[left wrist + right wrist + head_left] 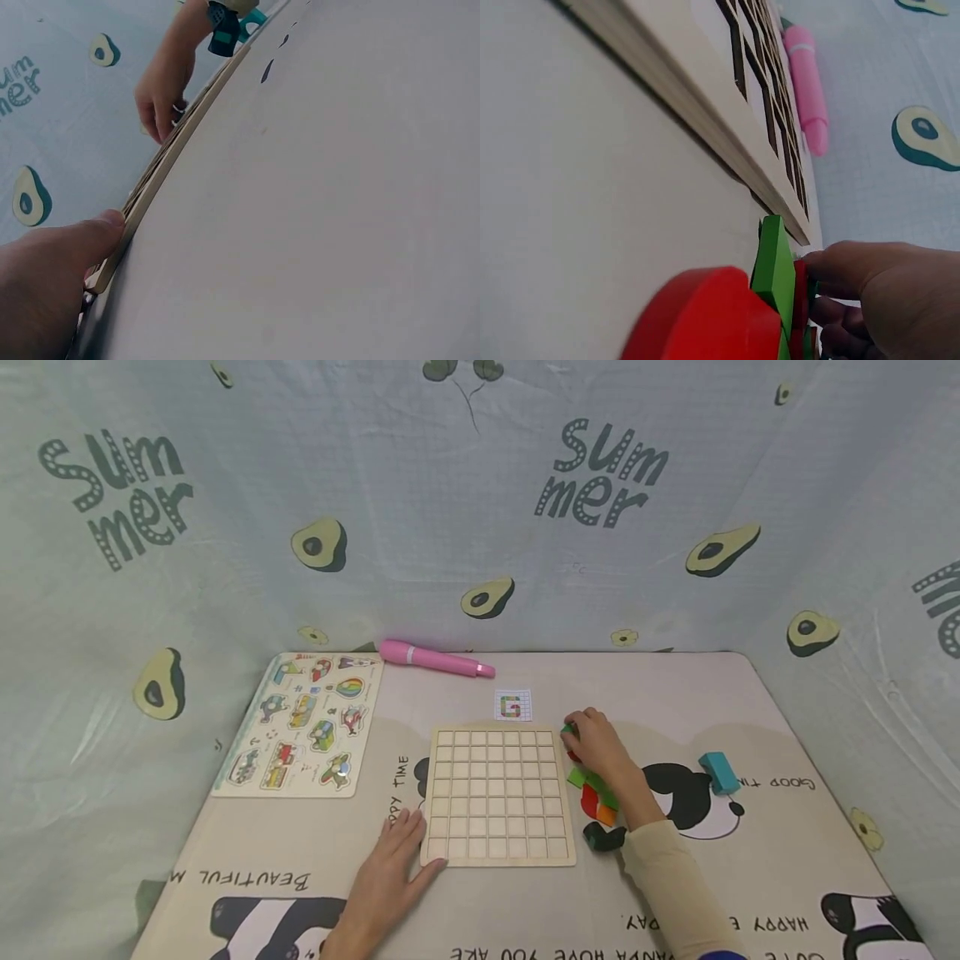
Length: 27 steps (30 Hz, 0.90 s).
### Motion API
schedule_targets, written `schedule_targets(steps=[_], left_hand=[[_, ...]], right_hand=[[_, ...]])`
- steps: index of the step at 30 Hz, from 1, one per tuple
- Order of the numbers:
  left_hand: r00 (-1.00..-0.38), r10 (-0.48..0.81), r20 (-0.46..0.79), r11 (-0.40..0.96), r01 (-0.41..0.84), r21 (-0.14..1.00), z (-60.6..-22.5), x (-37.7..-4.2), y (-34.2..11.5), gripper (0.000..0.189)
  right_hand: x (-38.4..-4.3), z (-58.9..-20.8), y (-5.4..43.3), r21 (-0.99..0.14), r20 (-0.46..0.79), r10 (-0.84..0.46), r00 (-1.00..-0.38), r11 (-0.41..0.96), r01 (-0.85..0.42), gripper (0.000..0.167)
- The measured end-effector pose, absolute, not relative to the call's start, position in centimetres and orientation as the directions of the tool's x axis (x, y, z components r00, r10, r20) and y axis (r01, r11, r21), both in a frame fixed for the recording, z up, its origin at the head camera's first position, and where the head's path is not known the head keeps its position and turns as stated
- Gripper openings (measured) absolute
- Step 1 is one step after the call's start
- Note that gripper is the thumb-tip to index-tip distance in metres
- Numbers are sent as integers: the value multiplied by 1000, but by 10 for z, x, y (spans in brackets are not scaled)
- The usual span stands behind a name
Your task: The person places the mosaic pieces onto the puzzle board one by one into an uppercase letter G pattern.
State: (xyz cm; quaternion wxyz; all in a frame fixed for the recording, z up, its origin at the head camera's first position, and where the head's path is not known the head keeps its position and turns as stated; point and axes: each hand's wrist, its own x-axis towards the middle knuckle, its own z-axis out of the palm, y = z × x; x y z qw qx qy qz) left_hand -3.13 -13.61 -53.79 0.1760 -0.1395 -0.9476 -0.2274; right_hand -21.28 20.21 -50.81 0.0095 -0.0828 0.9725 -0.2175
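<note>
We have the right hand (600,745), fingers clamped on a green block (567,729) at two o'clock of the wooden grid board (498,787), left hand (390,867) at eight, fingers extended; a low sweep could scatter the curved red block (588,802) and orange block (607,815) crowded at three.

Grid board (497,806) reads pale tan, squared pattern. From its centre: small blocks (589,802) at 3 o'clock show red, green, orange; card (513,705) at 12, white with multicoloured G; pen-shaped stick (438,659) at 11, pink.
</note>
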Motion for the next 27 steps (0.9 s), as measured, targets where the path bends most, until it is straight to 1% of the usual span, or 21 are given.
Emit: schedule_targets(steps=[5, 12, 19, 24, 27], left_hand=[[-885, 185, 427, 848, 363, 385, -539, -31, -137, 67], [-883, 179, 434, 843, 365, 395, -541, -30, -137, 66], [-883, 177, 435, 846, 362, 391, -542, -31, -137, 66], [-882, 179, 437, 847, 364, 388, -542, -31, -138, 65], [-886, 176, 429, 849, 357, 389, -542, -31, -137, 65]], right_hand=[[-213, -506, 201, -413, -16, -154, -988, 901, -133, 33], [-214, -508, 200, -361, -5, -197, -980, 915, -182, 33], [-214, -507, 200, -406, 11, -188, -982, 897, -176, 31], [-212, -506, 198, -403, 47, -189, -981, 895, -191, 26], [-212, -506, 198, -407, 46, -182, -982, 895, -184, 23]])
